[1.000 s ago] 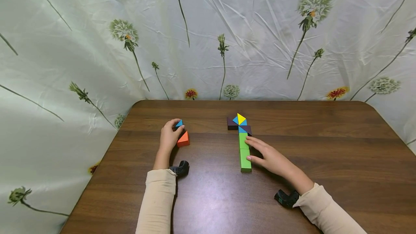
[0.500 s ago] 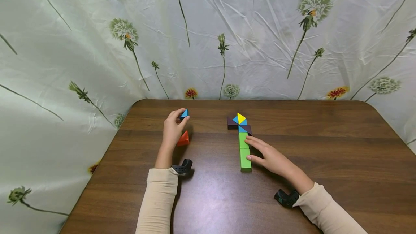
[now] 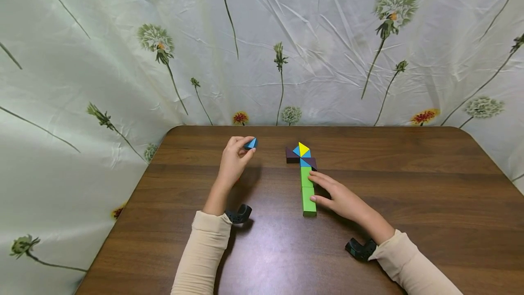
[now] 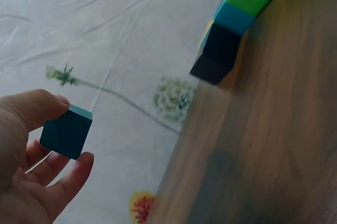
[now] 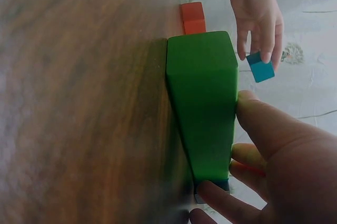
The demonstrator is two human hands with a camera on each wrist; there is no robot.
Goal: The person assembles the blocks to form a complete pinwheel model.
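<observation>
My left hand (image 3: 232, 162) pinches a blue triangular block (image 3: 252, 143) between thumb and fingertips, raised over the table. In the left wrist view one square face of this blue block (image 4: 66, 133) shows. My right hand (image 3: 343, 200) rests with its fingers extended along two green blocks (image 3: 309, 200) laid end to end. Beyond them, a cluster of triangular blocks holds a yellow one (image 3: 303, 150), dark purple ones (image 3: 292, 155) and blue ones. An orange-red block (image 5: 193, 18) stands past the green ones in the right wrist view; my left hand mostly hides it in the head view.
A brown wooden table (image 3: 409, 172) lies under everything, its far edge against a pale curtain (image 3: 335, 58) printed with dandelions. Each wrist carries a black strapped-on device, the left one (image 3: 239, 214) and the right one (image 3: 360, 249).
My left hand has lifted the blue triangular block from beside the orange-red block and carried it right, toward the cluster. The right hand has stayed where it was.
</observation>
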